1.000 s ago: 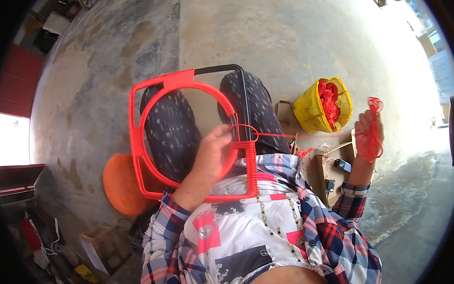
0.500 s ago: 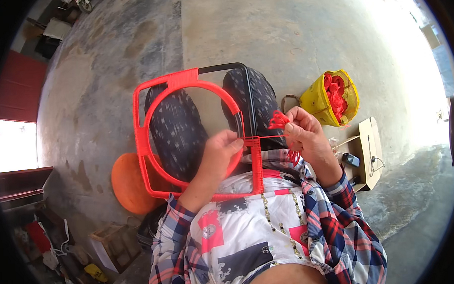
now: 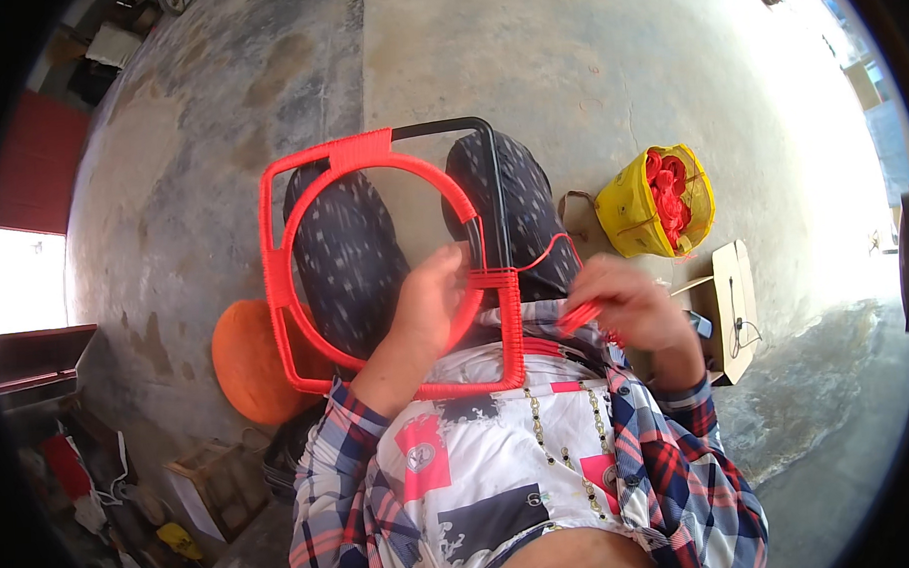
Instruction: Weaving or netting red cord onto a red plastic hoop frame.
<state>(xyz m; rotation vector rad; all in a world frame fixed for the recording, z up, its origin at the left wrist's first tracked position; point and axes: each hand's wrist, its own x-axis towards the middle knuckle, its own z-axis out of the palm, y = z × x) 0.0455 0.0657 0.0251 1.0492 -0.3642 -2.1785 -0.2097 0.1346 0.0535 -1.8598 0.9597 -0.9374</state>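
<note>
A square metal frame [image 3: 511, 382] with a round inner ring lies across my lap, mostly wrapped in red cord. Bare black metal shows at its upper right corner and on a short stretch of the ring. My left hand [image 3: 427, 303] is closed round the right side of the ring, beside the wrapped crosspiece; its fingertips are partly hidden. Right of the frame, my right hand [image 3: 630, 303], slightly blurred, grips a bundle of red cord [image 3: 579, 318]. A loose strand curves from the crosspiece over my right thigh toward that hand.
A yellow bucket [image 3: 627, 213] with red cord bundles stands at right on the concrete floor. Behind my right arm is an open cardboard box [image 3: 731, 314] with a dark device and cable. An orange round seat [image 3: 242, 362] is at left, with a wooden crate [image 3: 216, 488] below it.
My right hand has moved down and tilted over with the cord bundle. The strand, taut before, now arcs slackly. My left hand has shifted slightly up along the ring.
</note>
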